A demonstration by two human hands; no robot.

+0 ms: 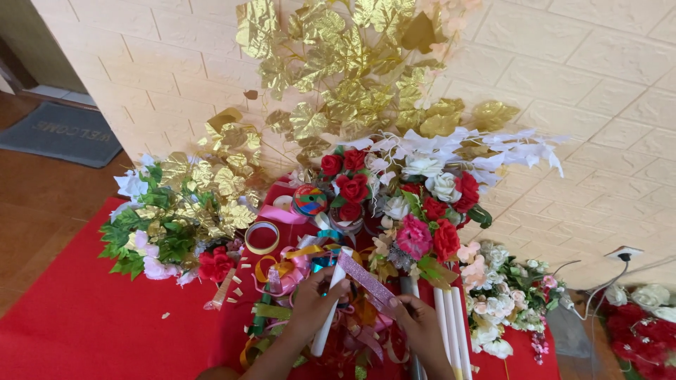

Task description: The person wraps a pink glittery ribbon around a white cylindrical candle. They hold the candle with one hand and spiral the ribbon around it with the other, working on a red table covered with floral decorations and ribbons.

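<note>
My left hand (310, 306) grips a white stick (331, 299) that leans from lower left up to the right. My right hand (415, 325) pinches the lower end of a glittery purple ribbon (366, 279), which runs up to the stick's top end. Both hands hover over a heap of loose coloured ribbons (289, 271) on a red cloth (91, 324). Several more white sticks (451, 327) lie just right of my right hand.
Artificial flowers surround the hands: a green, white and gold bunch (165, 225) at left, red roses (348, 179) and gold leaves (345, 63) behind, a pale bouquet (500, 295) at right. Tape rolls (262, 237) sit near the ribbons. A white brick-pattern wall stands behind, a doormat (63, 132) at far left.
</note>
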